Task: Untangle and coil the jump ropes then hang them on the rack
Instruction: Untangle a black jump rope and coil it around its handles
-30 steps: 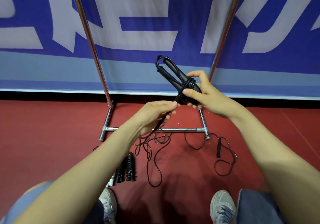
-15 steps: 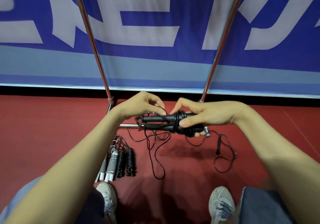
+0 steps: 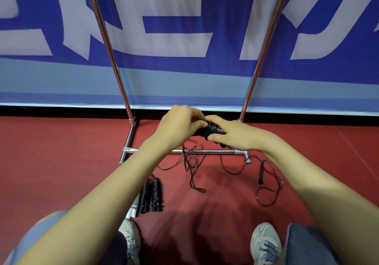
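Handles (image 3: 152, 195) and a tangled black cord (image 3: 266, 190) lie nearest on the floor (image 3: 61, 172), while beyond them left hand (image 3: 180, 125) and right hand (image 3: 231, 136) both grip a half-wound jump rope (image 3: 213, 130) before the rack (image 3: 225, 151), so hanging seems still to come.

one head-worn wide-angle view, looking forward and down, close above the left hand (image 3: 180, 127) and right hand (image 3: 235, 136), rack (image 3: 225, 152) beyond

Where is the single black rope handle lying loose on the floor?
In the head view, the loose handle lies on the red floor right of centre, close to the right foot of the rack.
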Action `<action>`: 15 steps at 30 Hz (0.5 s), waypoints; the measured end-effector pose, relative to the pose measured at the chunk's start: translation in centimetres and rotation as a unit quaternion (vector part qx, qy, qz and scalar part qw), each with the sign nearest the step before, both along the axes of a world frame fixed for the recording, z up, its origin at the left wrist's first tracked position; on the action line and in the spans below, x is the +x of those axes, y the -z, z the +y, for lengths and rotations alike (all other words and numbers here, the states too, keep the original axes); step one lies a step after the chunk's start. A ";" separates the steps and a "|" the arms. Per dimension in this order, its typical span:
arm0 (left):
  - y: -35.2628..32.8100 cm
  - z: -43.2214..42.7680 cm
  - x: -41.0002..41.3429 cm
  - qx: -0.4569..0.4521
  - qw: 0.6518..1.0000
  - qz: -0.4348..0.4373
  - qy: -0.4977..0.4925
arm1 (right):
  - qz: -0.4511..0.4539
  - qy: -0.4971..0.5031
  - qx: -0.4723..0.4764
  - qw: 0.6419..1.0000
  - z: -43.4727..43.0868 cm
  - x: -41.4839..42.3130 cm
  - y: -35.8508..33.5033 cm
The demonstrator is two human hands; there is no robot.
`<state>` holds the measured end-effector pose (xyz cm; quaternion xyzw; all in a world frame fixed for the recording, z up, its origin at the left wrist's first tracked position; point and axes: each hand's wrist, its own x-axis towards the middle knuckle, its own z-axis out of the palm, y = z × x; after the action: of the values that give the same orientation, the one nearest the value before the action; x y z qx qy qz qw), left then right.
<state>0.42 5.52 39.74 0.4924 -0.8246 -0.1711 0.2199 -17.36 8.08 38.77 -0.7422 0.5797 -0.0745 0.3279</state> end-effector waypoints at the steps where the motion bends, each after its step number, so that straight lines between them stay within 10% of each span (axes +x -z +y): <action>1: -0.3 0.3 -0.1 -0.036 0.996 -0.082 0.010 | 0.011 0.000 -0.008 1.000 0.0 0.0 0.0; 3: -0.2 0.5 -0.2 -0.068 0.987 -0.146 0.027 | 0.055 -0.008 -0.032 0.998 0.0 0.1 0.5; 8: 1.6 0.8 -0.5 0.026 0.988 0.153 -0.027 | -0.052 0.067 -0.119 0.989 -0.2 0.7 0.4; 15: 1.9 1.4 -1.2 0.059 0.951 0.297 -0.057 | -0.202 0.143 -0.137 0.959 -0.3 0.8 -0.3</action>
<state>-0.80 6.97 37.79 0.4778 -0.6806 -0.3454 0.4349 -16.57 7.77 39.08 -0.6589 0.5856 -0.3476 0.3196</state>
